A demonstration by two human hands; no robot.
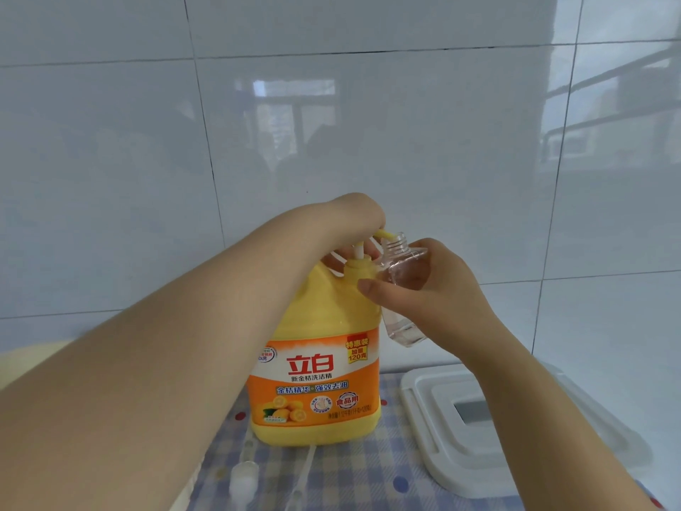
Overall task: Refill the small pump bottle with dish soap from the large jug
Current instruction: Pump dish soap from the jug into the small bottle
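A large yellow dish soap jug [317, 363] with an orange label stands on the checked cloth. My left hand [353, 219] rests on top of the jug's yellow pump head, fingers curled over it. The pump's spout [387, 234] points into the open neck of a small clear bottle [401, 285]. My right hand [435, 285] grips that bottle, tilted, beside the jug's shoulder, off the table. Clear liquid sits in the bottle's lower part. The small bottle's own white pump top [243, 473] with its thin tube lies on the cloth in front of the jug.
A white plastic lidded box [435, 411] sits on the table to the right of the jug. A blue-and-white checked cloth [368, 470] with dots covers the table. A white tiled wall [331, 123] rises right behind. A pale yellow object [22, 359] shows at the left edge.
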